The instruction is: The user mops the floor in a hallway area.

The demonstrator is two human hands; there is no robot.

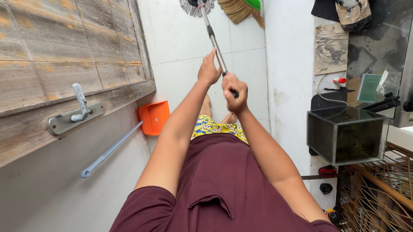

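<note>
Both my hands grip a metal mop handle point(213, 37) that slants up and away from me. My left hand point(209, 70) wraps it higher up, and my right hand point(235, 91) clasps its lower end near my chest. The grey string mop head point(191, 3) rests on the white tiled floor point(182, 40) at the top of the view. My bare feet show below my hands.
A straw broom with a green top point(239, 4) lies beside the mop head. An orange dustpan with a grey handle point(153, 118) leans by the wooden door point(56, 53) on the left. A glass tank point(346, 134) and wicker furniture point(388, 203) stand to the right.
</note>
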